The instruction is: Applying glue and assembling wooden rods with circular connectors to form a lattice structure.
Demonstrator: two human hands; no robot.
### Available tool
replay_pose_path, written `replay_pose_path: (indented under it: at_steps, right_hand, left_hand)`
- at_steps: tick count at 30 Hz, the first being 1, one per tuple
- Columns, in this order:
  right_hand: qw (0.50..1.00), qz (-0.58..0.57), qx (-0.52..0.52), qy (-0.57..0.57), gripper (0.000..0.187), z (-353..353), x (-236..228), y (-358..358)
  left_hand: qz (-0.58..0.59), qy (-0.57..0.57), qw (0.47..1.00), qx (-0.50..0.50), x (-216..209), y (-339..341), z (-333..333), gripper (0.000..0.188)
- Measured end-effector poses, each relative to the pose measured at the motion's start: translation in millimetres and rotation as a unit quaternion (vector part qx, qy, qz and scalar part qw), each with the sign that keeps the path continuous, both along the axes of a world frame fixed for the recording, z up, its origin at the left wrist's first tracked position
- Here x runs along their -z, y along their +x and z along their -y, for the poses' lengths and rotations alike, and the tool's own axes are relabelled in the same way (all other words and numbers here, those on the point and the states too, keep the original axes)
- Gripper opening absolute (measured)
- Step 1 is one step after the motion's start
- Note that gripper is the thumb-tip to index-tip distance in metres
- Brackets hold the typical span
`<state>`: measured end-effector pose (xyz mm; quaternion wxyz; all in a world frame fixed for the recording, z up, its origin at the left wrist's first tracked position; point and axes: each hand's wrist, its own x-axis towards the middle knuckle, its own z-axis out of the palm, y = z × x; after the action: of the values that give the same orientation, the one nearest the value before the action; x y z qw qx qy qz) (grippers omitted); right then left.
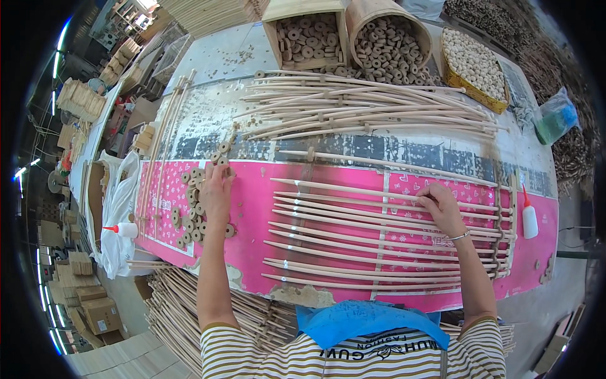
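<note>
My left hand (pixel 216 192) reaches over a loose heap of brown wooden rings (pixel 192 196) at the left of the pink sheet (pixel 249 221). Its fingers are drawn together at a ring at the heap's far end; the grip is partly hidden. On the right, thumb and fingers of my right hand (pixel 440 205) pinch a long pale wooden stick (pixel 328 187), one of the farther ones in a row. The sticks lie side by side, tapered ends to the left. Their right ends rest across a notched wooden strip (pixel 497 228).
Behind the row lies a pile of sticks (pixel 353 107). Farther back stand a wooden box (pixel 271 41) and a round tub (pixel 355 25) of rings, plus a yellow basket (pixel 464 85) of pale beads. Red-tipped white bottles flank the sheet: one left (pixel 128 230), one right (pixel 529 222).
</note>
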<state>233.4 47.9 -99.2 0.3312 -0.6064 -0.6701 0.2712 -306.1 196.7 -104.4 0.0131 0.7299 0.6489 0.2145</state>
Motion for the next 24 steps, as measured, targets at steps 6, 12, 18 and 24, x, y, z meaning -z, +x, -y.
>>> replay_pose_path:
  at_steps: [6, 12, 18, 24]
  right_hand:
    - [1.0, 0.018, 0.004, 0.008, 0.008, 0, 5, 10]
    - [1.0, 0.004, 0.0, -0.002, 0.008, -3, 2, 7]
    - [1.0, 0.007, -0.002, 0.011, 0.009, -4, 0, 5]
    - [1.0, 0.014, 0.0, -0.026, 0.013, -7, -8, 2]
  left_hand:
    - [0.527, -0.214, 0.823, 0.017, -2, 57, 20, 0.029]
    - [0.599, -0.266, 0.755, 0.023, 8, 73, 23, 0.028]
    - [0.634, -0.263, 0.727, 0.003, 11, 76, 20, 0.027]
    - [0.584, -0.244, 0.774, 0.015, -10, 116, 31, 0.06]
